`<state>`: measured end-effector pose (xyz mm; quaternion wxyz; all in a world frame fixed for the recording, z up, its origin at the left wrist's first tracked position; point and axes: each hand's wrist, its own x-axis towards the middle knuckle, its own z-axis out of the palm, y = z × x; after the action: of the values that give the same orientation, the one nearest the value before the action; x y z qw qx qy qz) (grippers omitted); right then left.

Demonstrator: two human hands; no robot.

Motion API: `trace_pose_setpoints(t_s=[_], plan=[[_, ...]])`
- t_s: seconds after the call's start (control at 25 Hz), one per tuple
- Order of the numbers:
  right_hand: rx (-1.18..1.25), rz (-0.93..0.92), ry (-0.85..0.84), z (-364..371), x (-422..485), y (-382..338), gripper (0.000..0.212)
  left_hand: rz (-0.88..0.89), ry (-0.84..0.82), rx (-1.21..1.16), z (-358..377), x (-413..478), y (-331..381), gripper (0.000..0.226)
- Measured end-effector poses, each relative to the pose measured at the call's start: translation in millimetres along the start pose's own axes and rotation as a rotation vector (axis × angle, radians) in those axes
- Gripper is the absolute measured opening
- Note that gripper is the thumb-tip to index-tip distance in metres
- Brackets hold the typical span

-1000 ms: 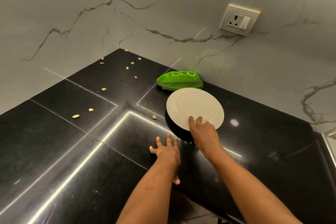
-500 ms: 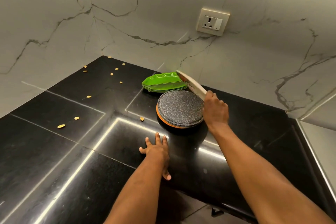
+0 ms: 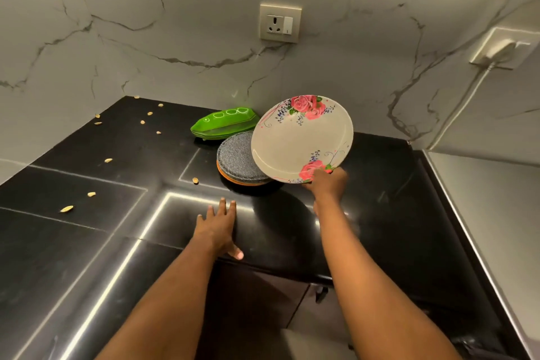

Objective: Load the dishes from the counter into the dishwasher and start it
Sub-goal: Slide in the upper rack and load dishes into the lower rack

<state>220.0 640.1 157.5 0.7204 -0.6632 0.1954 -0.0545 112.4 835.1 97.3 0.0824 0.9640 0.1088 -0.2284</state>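
The glossy black stone counter (image 3: 87, 242) fills the corner between two white veined marble walls, and much of its near and right surface is bare. Above its middle, a round white plate printed with pink roses (image 3: 301, 140) is held tilted, face toward the camera. The right hand (image 3: 327, 184) pinches its lower rim beside one rose. Just behind and left, partly hidden by the plate, a stack of round plates with a grey speckled top (image 3: 236, 161) lies flat. A green pea-pod-shaped plastic dish (image 3: 222, 124) sits beyond it near the back wall. The left hand (image 3: 217, 228) rests flat at the front edge, fingers spread. Small pale seeds (image 3: 66, 209) dot the left side.
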Motion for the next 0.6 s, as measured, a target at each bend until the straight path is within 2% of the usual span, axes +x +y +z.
trace_pose_setpoints(t_s=[0.12,0.28,0.6], plan=[[0.184,0.085,-0.04,-42.7,-21.3,5.1,0.028,-0.012,0.144,-0.101,13.7,-22.0,15.8,0.114],[0.255,0.151,-0.065,-92.4,-47.6,22.0,0.033,-0.04,0.331,-0.12,27.8,-58.8,48.2,0.097],[0.249,0.246,-0.071,-184.1,-119.0,73.6,0.037,-0.096,0.317,-0.105,77.9,-160.0,91.8,0.092]])
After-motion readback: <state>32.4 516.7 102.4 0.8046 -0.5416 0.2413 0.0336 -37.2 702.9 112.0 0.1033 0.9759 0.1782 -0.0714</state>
